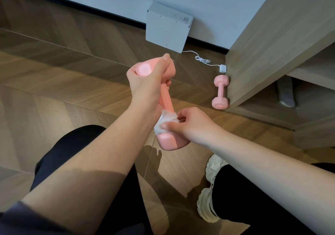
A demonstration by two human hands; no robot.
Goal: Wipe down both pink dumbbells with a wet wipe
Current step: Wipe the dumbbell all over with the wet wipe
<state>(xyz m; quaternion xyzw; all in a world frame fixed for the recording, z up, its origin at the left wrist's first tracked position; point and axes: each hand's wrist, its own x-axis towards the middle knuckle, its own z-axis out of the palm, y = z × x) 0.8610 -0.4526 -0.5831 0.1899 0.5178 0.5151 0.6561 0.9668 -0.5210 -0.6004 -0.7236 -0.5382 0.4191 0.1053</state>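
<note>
Since just 1 end is gripped by the left hand, the mid-frame dumbbell could be dropped once wet; wipe is pinched by the right hand.

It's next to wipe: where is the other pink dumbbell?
The other dumbbell lies on the floor, right side of the head view, against the wooden cabinet.

Pink dumbbells, white wipe, brown herringbone floor.
</note>
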